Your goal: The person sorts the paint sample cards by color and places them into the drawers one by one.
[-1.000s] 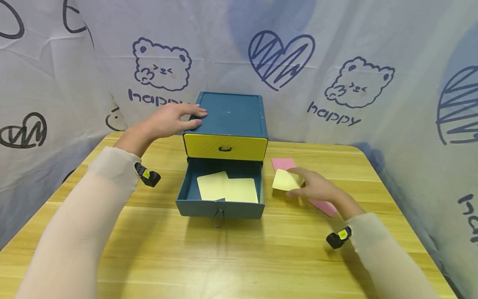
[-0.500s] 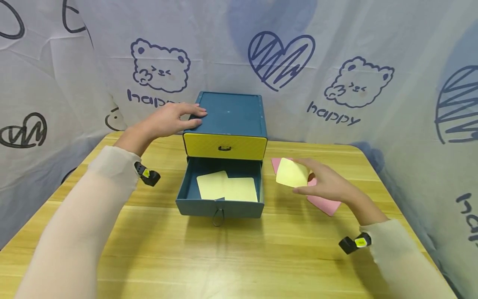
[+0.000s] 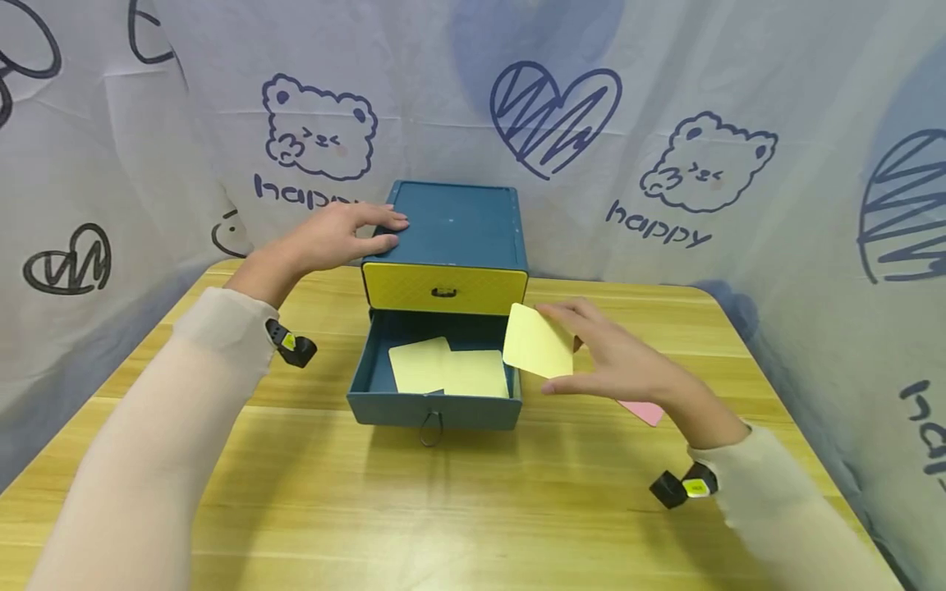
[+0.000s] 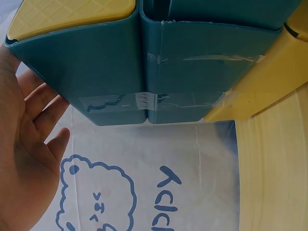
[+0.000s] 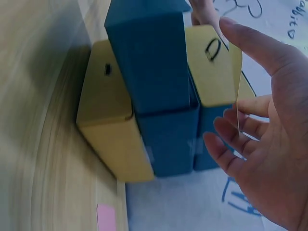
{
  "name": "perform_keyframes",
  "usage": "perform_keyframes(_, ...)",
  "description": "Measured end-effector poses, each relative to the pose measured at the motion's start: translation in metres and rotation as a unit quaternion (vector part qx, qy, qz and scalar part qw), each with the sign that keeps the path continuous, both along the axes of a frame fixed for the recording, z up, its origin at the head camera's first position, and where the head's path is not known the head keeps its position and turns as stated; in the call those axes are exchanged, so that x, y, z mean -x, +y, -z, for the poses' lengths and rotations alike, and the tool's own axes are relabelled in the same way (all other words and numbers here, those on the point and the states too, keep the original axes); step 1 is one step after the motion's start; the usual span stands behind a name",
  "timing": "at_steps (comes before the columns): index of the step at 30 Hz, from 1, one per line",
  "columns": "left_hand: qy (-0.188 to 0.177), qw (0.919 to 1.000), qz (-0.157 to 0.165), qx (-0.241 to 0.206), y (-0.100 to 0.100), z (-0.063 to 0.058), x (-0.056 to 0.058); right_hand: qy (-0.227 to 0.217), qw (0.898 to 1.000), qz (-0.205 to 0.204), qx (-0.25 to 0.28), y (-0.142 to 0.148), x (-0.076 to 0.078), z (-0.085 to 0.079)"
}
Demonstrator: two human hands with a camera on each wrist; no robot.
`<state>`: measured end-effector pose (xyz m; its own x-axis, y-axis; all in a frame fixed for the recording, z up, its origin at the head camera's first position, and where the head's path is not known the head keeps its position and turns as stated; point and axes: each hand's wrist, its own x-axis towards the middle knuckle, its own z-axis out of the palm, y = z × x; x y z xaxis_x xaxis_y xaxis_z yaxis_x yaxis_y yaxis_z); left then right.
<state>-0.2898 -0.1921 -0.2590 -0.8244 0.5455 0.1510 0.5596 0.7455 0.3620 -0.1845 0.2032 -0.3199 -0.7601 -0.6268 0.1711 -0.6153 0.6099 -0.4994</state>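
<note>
A teal desktop drawer cabinet point(image 3: 461, 226) has a yellow top drawer front point(image 3: 392, 287), which is closed. Below it, a teal drawer point(image 3: 473, 413) is pulled out with yellow paper notes point(image 3: 476, 373) lying inside. My left hand point(image 3: 325, 238) rests on the cabinet's left top edge, fingers over the top; in the left wrist view its fingers point(image 4: 45, 106) lie along the cabinet side. Between thumb and fingers, my right hand point(image 3: 621, 361) holds a yellow sticky note point(image 3: 538, 345) above the drawer's right edge. The right wrist view shows that note point(image 5: 237, 82) nearly edge-on.
A pink paper note point(image 3: 645, 412) lies on the wooden table point(image 3: 443, 517), partly hidden under the right hand. A yellow bottom unit point(image 5: 110, 130) of the cabinet shows in the right wrist view. A printed cloth point(image 3: 458, 107) hangs behind the table.
My right hand lifts the yellow note off the pink paper, first drawing slightly right, then moving left to the drawer's edge. The left hand stays on the cabinet.
</note>
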Motion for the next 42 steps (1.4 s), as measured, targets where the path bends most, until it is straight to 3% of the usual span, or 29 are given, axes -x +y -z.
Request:
perform_keyframes(5, 0.001, 1.0000, 0.001, 0.000, 0.000, 0.002, -0.001, -0.003, 1.000, -0.017, -0.005, -0.020, 0.000, -0.001)
perform_keyframes(12, 0.012, 0.9999, 0.001, -0.003, 0.001, 0.004, -0.003, 0.028, 0.998, -0.046, -0.042, -0.047, -0.001, 0.001)
perform_keyframes(20, 0.001, 1.0000, -0.005, -0.005, 0.001, 0.002, -0.002, 0.064, 0.992, -0.036, -0.103, -0.074, -0.001, -0.003)
perform_keyframes(27, 0.001, 1.0000, 0.000, -0.003, 0.000, 0.002, 0.000, 0.050, 0.992, -0.053, -0.102, -0.094, 0.001, -0.004)
perform_keyframes(42, 0.005, 0.9999, 0.004, -0.010, -0.001, 0.001, 0.004, 0.066, 0.997, -0.040, -0.029, -0.066, 0.005, -0.001)
